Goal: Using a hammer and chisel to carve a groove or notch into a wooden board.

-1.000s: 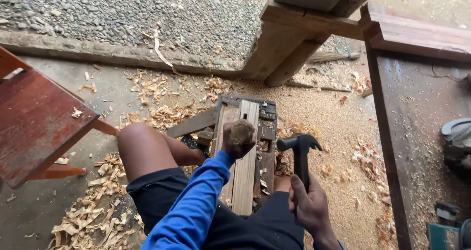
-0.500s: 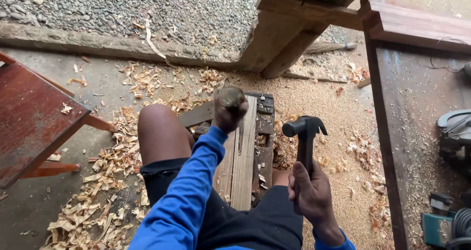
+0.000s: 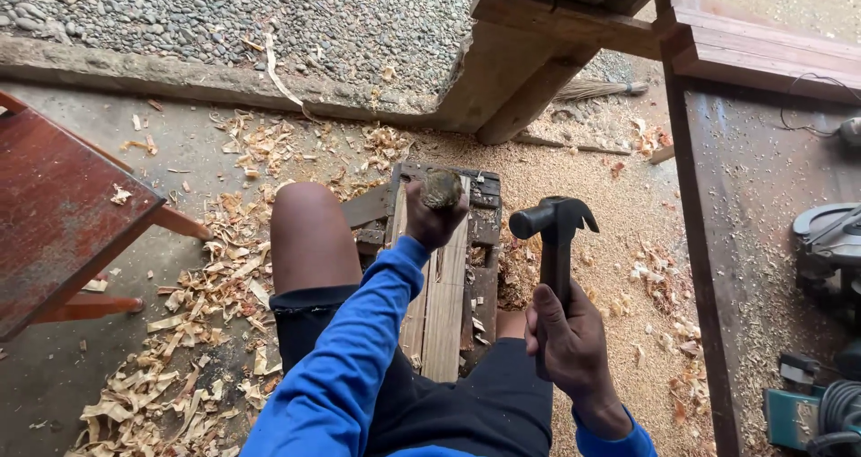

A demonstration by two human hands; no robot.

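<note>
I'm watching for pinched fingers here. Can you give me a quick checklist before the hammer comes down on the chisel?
1. Right hand gripping the hammer handle: ok.
2. Left hand wrapped around the chisel, close under its top: not ok.
3. Hammer head raised beside the chisel, not touching it: ok.
4. Chisel tip seated on the plank: cannot tell, hidden by the hand.
5. Bare knee beside the plank: not ok.

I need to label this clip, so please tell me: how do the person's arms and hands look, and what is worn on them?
Both arms wear long bright blue sleeves. The left sleeve covers the arm to the wrist; of the right sleeve only the cuff shows. The left hand and right hand are bare: no gloves, rings or watch visible.
</note>
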